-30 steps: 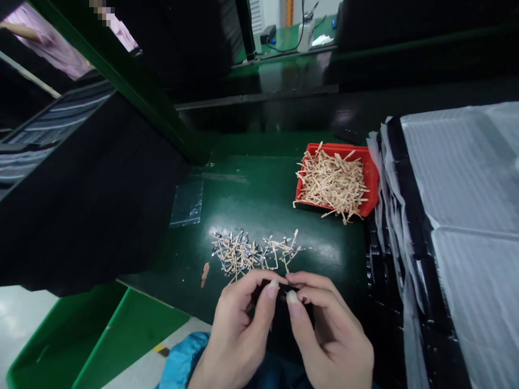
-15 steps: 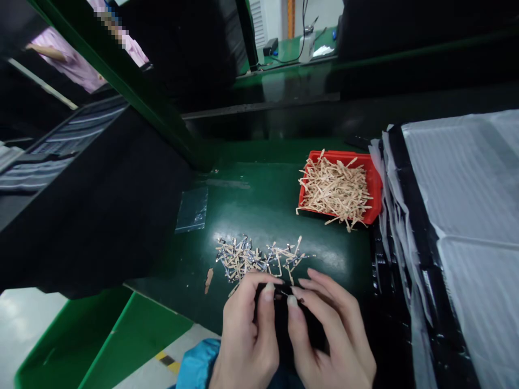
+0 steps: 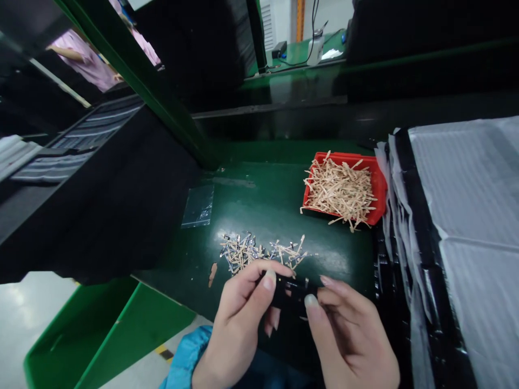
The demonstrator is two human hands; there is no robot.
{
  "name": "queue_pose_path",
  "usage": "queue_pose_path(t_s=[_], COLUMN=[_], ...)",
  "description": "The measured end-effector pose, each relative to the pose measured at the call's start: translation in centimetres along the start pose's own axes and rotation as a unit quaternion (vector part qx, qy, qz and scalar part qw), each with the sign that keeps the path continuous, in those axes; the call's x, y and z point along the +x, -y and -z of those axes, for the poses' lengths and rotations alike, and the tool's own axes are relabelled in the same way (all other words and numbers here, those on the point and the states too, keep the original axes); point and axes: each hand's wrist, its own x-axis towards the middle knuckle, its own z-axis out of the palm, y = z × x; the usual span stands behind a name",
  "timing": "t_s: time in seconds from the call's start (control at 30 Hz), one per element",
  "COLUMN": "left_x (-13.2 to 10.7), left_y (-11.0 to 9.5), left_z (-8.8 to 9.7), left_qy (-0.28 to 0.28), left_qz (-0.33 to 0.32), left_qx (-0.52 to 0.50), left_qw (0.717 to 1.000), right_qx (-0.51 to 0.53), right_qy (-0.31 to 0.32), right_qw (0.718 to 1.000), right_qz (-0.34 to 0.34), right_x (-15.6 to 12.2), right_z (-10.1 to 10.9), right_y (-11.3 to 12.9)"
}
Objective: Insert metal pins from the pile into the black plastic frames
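- One small black part point(image 3: 294, 290) sits at the lower centre of the frame, between the two hands; its dark outline is hard to make out against the shadow.
- Left hand point(image 3: 241, 316): thumb and forefinger pinch the part's left end, with a blue sleeve point(image 3: 188, 354) at the wrist.
- Right hand point(image 3: 351, 332): thumb tip at the part's right end, fingers curled behind; whether they grip it, I cannot tell.
- Just above the hands, a loose pile of small strips point(image 3: 241, 253) lies on the green table point(image 3: 259, 210).
- Left of the pile, a brown scrap point(image 3: 212, 274); above that, a clear bag point(image 3: 198, 206).
- Right of centre, a red bin point(image 3: 379, 189) heaped with pale strips point(image 3: 340, 186).
- Right edge: a stack of white sheets point(image 3: 478, 189) and black layers.
- Lower left: a green tub point(image 3: 121, 329).
- Upper left: a person in pink point(image 3: 85, 59).
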Motion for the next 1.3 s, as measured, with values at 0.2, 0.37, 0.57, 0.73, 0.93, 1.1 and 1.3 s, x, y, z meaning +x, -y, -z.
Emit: queue_pose_path(t_s=[0.2, 0.37, 0.57, 0.73, 0.93, 1.1, 1.3], left_x=[0.2, 0.5, 0.2, -0.2, 0.0, 0.0, -0.1], left_y=[-0.1, -0.3, -0.4, 0.4, 0.8, 0.5, 1.0], left_z=[-0.5, -0.4, -0.1, -0.1, -0.6, -1.0, -0.8], left_qy=[-0.028, -0.024, 0.007, 0.017, 0.004, 0.015, -0.026], left_qz=[-0.021, -0.019, 0.001, 0.009, 0.038, 0.044, -0.021], left_qx=[0.052, 0.054, 0.072, 0.125, 0.128, 0.099, 0.136], left_qw=[0.998, 0.998, 0.997, 0.992, 0.991, 0.994, 0.990], right_qx=[0.008, 0.024, 0.005, -0.049, -0.099, -0.070, -0.055], right_qy=[-0.002, 0.022, 0.115, 0.129, 0.131, 0.150, 0.144], right_qw=[1.000, 0.998, 0.993, 0.983, 0.969, 0.971, 0.974], right_qz=[-0.016, -0.048, 0.010, 0.123, 0.182, 0.173, 0.165], right_x=[-0.1, -0.1, 1.4, 2.4, 2.5, 2.4, 2.5], right_z=[0.1, 0.2, 1.6, 2.4, 2.5, 2.5, 2.6], right_y=[0.1, 0.0, -1.8, -2.7, -2.3, -2.4, -2.3])
